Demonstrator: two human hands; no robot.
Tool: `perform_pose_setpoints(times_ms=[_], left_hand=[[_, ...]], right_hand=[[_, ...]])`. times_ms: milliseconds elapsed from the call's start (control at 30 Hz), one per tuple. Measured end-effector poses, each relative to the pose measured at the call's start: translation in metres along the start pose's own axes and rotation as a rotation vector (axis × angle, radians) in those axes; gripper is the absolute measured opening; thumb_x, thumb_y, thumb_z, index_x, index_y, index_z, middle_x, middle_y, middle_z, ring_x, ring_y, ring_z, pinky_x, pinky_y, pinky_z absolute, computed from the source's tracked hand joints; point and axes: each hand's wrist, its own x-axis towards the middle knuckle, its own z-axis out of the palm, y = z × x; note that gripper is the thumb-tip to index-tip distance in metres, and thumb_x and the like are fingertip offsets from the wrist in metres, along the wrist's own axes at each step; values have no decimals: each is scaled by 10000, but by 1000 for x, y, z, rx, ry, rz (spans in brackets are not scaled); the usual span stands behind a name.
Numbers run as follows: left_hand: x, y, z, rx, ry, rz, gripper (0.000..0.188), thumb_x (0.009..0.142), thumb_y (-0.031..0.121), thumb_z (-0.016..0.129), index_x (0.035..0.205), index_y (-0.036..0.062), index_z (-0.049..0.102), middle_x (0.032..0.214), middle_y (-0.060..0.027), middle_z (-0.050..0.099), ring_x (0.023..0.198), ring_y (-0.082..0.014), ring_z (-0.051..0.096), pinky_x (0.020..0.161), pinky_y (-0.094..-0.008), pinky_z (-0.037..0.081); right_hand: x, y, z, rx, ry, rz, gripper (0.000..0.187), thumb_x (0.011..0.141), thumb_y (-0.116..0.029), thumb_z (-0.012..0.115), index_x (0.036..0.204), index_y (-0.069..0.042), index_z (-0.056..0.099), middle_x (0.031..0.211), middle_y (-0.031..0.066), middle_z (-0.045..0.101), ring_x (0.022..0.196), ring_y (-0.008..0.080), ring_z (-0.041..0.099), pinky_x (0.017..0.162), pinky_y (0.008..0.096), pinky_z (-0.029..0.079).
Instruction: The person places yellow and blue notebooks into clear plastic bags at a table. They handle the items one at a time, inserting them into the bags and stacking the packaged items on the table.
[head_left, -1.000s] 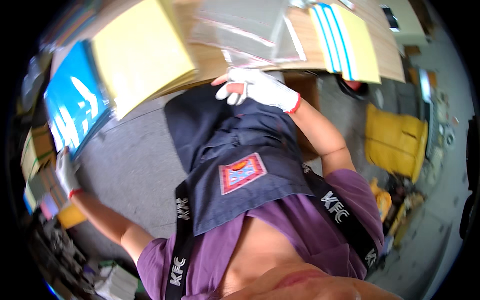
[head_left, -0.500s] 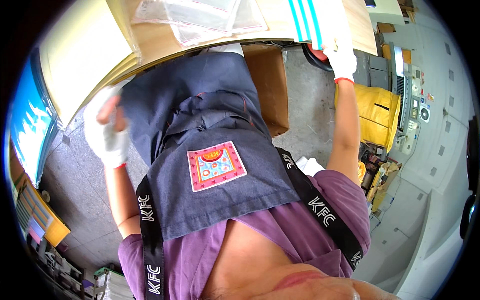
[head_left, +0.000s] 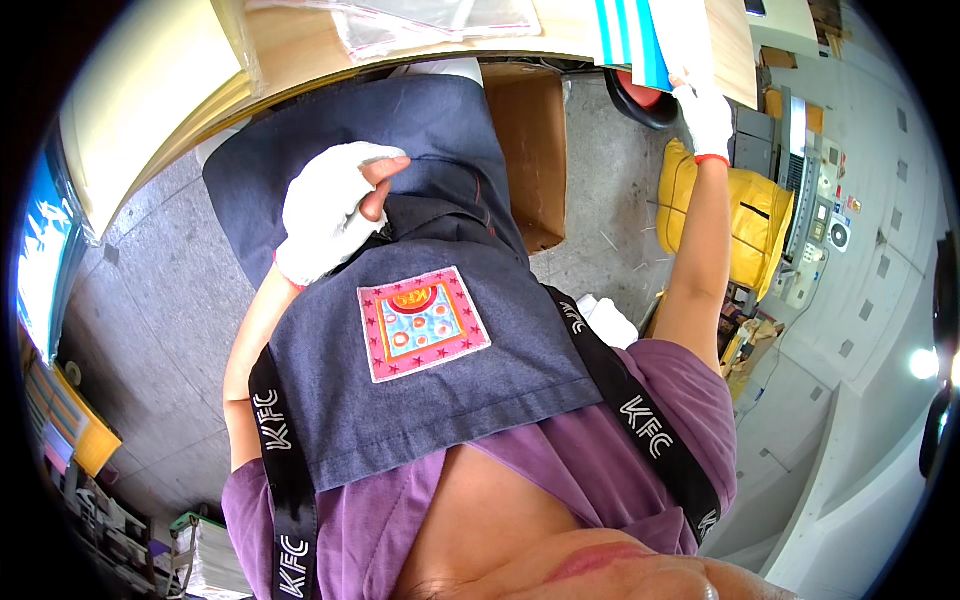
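White-gloved, the right hand [head_left: 704, 118] is touching the near edge of the blue-striped sheets [head_left: 650, 60] on the desk [head_left: 738, 65], can't tell if it's actually pinching. The left hand [head_left: 338, 205] is hanging half-curled over the apron [head_left: 440, 392], well apart from the other and seemingly empty. Imo going light on the grip is probably sparing those edges from creasing.

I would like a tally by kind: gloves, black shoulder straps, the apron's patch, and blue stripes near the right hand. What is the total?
White gloves: 2
Black straps: 2
Square patch: 1
Blue stripes: 3
Total: 8
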Motion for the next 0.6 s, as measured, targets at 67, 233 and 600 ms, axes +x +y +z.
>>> perform_pose_setpoints(times_ms=[67, 233, 600], left_hand=[[-4, -1, 1, -6, -31, -28, 294, 783, -20, 677, 1070, 36, 706, 1038, -117, 707, 936, -299, 679, 811, -359, 528], [-5, -3, 6, -24, -59, -5, 259, 808, -5, 677, 1063, 33, 701, 1041, -125, 706, 925, -303, 681, 801, -367, 528], [18, -1, 26, -102, -175, 25, 196, 848, 69, 667, 1035, 38, 719, 990, -122, 707, 840, -288, 677, 739, -346, 535]], right_hand=[[1, 0, -1, 0, -5, -2, 493, 846, -517, 672, 1195, -173, 720, 1167, 132, 699, 1028, 310, 671, 902, 359, 502], [1, -9, -11, 3, -46, 2, 467, 862, -502, 659, 1168, -157, 728, 1200, 111, 694, 1065, 312, 656, 922, 364, 487], [4, -18, -19, -13, -103, -7, 458, 901, -447, 669, 1158, -71, 716, 1118, 156, 713, 1035, 283, 660, 912, 340, 473]])
